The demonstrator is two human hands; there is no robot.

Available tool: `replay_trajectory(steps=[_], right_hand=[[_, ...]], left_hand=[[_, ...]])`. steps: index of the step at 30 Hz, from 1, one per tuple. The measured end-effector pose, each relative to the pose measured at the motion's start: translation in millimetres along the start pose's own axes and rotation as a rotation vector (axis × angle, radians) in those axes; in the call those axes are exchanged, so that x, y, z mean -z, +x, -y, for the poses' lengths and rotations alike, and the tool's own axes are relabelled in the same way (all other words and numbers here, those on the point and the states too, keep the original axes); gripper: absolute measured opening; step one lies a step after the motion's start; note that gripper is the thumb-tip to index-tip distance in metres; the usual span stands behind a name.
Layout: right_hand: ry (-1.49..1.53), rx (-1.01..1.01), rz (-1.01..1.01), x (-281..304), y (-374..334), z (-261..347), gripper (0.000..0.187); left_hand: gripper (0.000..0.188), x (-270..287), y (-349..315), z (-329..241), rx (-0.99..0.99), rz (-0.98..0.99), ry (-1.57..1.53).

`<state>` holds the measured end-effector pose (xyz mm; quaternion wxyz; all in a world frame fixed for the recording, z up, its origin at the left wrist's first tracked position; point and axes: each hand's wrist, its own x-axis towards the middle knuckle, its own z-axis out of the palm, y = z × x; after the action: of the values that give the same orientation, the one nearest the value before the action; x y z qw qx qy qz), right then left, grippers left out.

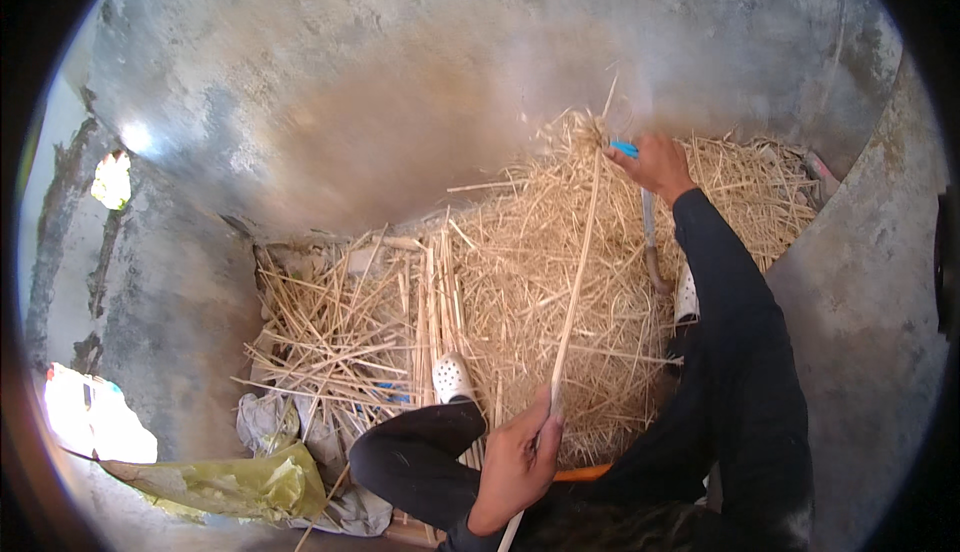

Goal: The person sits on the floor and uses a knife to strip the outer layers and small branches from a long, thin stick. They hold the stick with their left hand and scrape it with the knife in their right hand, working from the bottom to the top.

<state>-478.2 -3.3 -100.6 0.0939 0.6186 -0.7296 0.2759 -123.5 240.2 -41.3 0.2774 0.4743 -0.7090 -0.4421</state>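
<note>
My left hand (520, 462) is closed round the near part of a long, thin, pale cane strip (577, 297). The strip slants up and away from it, and its near end sticks out below the fist. At the far part of the strip, my right hand (655, 164) grips a small blue tool (624, 149); most of the tool is hidden, so its kind is unclear. A tangle of curled shavings (580, 134) bunches beside the blue tool. Below my right hand stands a grey bar (649, 217) with a brown curved lower end.
Shavings (530, 242) heap across the floor between my legs. Loose sticks (330, 337) and a row of straight strips (437, 297) lie left. A yellow-green sack (260, 482) lies lower left. Grey walls (400, 82) enclose the corner. My white clogs (453, 377) rest among the shavings.
</note>
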Motion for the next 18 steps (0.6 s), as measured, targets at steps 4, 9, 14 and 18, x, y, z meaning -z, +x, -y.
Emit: replay_trajectory(steps=[4, 9, 14, 18], right_hand=[[0.132, -0.14, 0.125, 6, -1, 6, 0.08], [0.373, -0.109, 0.413, 24, -38, 57, 0.078], [0.363, 0.354, 0.38, 49, -105, 104, 0.078], [0.338, 0.383, 0.286, 40, -101, 101, 0.075]], left_hand=[[0.037, 0, 10, -5, 0.095, -0.016, -0.018], [0.038, 10, 8, 5, 0.126, -0.135, 0.024], [0.038, 13, 11, -1, 0.096, -0.13, 0.024], [0.024, 13, 5, 5, 0.045, -0.129, -0.011]])
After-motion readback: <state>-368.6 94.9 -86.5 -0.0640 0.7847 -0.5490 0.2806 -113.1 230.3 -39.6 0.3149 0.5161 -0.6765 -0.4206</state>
